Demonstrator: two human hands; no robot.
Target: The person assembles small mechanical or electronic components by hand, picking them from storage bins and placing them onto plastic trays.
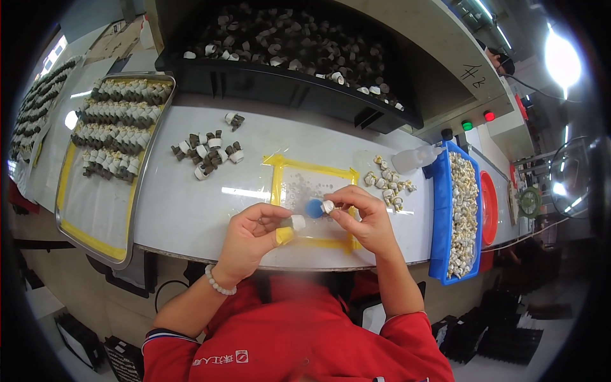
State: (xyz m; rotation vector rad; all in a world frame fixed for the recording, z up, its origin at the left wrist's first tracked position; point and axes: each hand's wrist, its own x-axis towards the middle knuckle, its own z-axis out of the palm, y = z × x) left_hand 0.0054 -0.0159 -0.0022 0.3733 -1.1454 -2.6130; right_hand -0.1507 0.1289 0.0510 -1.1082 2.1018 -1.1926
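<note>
My left hand point(248, 237) has a yellow wrap on its thumb. It pinches a small fitting with a white collar point(297, 222); fingers cover much of its darker end. To the right, my right hand point(364, 219) grips a small white cap-like part point(328, 207) between thumb and fingertips. Beside that part lies a blue round thing point(313, 208), partly hidden. Both hands are over a work area edged with yellow tape point(312, 167). Right of it lies a loose pile of small white-and-yellowish parts point(388, 183). Several white-and-dark fittings point(207, 153) lie to the left.
A metal tray point(95, 248) with rows of assembled parts stands at left. Across the back runs a black bin point(273, 79) of dark and white fittings. At right are a translucent squeeze bottle point(414, 159), a blue crate point(438, 245) of small parts and a red basin point(489, 207).
</note>
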